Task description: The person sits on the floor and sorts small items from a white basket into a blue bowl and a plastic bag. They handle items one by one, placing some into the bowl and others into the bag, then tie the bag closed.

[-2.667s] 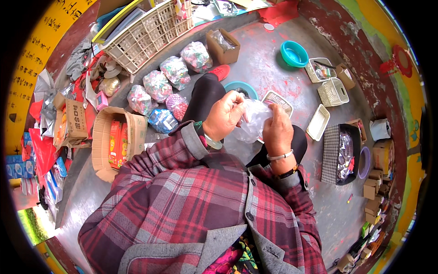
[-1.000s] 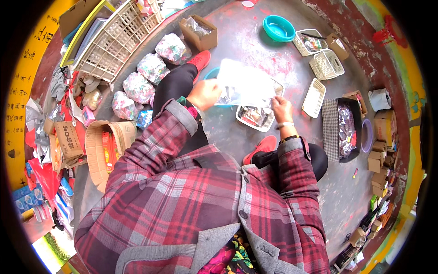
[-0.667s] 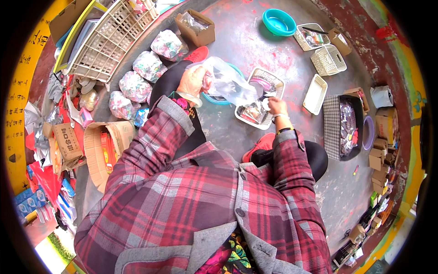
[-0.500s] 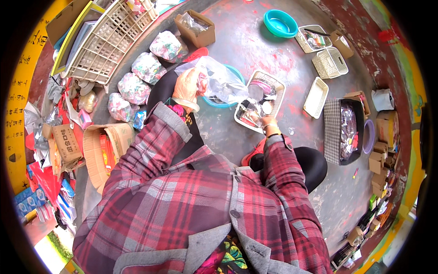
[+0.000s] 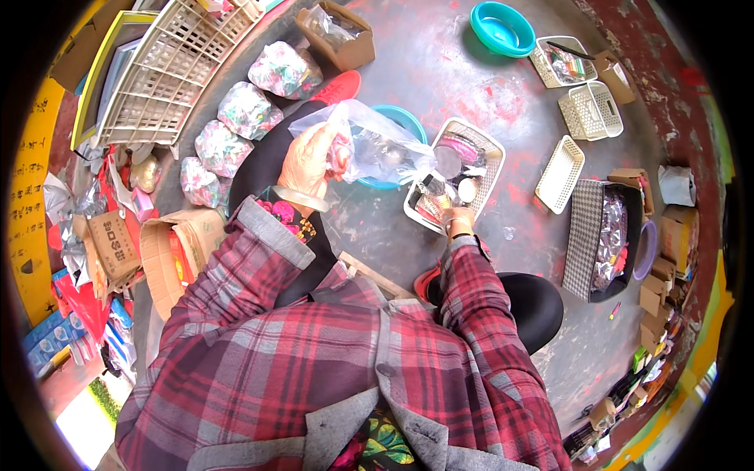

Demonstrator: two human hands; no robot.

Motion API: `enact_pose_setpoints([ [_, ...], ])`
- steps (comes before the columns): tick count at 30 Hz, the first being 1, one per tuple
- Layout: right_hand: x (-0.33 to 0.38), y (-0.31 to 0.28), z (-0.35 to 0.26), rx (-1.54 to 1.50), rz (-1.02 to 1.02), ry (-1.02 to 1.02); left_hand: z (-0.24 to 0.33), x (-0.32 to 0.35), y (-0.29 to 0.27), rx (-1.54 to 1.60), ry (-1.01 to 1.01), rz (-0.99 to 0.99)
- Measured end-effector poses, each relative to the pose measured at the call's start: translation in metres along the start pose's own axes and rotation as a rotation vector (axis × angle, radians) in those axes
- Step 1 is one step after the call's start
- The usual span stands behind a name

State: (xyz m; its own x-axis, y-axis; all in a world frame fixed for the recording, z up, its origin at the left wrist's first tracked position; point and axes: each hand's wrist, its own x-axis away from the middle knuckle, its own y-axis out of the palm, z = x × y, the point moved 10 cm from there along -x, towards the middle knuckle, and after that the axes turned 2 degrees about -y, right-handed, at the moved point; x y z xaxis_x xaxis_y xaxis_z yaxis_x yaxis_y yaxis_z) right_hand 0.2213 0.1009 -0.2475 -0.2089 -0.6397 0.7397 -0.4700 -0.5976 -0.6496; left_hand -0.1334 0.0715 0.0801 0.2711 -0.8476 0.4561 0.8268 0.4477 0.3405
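Observation:
My left hand [image 5: 308, 161] is closed on a clear plastic bag [image 5: 385, 149], which spreads to the right over a teal basin [image 5: 404, 118]. Something pinkish shows at its fingers, too small to name. My right hand [image 5: 457, 216] reaches into the near end of a white plastic basket [image 5: 493, 169]. Its fingertips are among small packaged items there, and what they touch is hidden. In the basket lie a round grey disc [image 5: 448, 162], a purple-pink bundle [image 5: 465, 147] and a small white round lid [image 5: 467, 189]. The bag's right end touches the basket's left edge.
Several stuffed clear bags [image 5: 224, 147] line the left, beside an open cardboard box [image 5: 161, 267]. Another carton [image 5: 357, 49] stands beyond. At right are a teal tub [image 5: 503, 30], white baskets [image 5: 559, 174] and a checked fabric bin [image 5: 581, 235] holding shiny packets.
The whole view has shifted slightly. My left hand still holds the clear bag, now stretched a little wider. My right hand stays at the near end of the basket.

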Motion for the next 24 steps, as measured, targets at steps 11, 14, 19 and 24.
enact_pose_setpoints([
  [11,0.001,-0.055,-0.026,-1.067,-0.150,-0.169,0.001,0.000,-0.002,-0.011,0.019,0.028],
  [14,0.010,-0.081,-0.012,-1.269,-0.075,-0.159,0.000,-0.001,0.007,-0.014,0.003,0.029],
  [19,0.019,-0.028,-0.026,-1.091,-0.221,-0.189,0.003,0.000,0.005,-0.020,0.011,0.059],
  [24,-0.013,0.021,-0.006,-0.516,-0.180,-0.163,0.000,-0.002,0.010,0.031,0.006,0.033],
])
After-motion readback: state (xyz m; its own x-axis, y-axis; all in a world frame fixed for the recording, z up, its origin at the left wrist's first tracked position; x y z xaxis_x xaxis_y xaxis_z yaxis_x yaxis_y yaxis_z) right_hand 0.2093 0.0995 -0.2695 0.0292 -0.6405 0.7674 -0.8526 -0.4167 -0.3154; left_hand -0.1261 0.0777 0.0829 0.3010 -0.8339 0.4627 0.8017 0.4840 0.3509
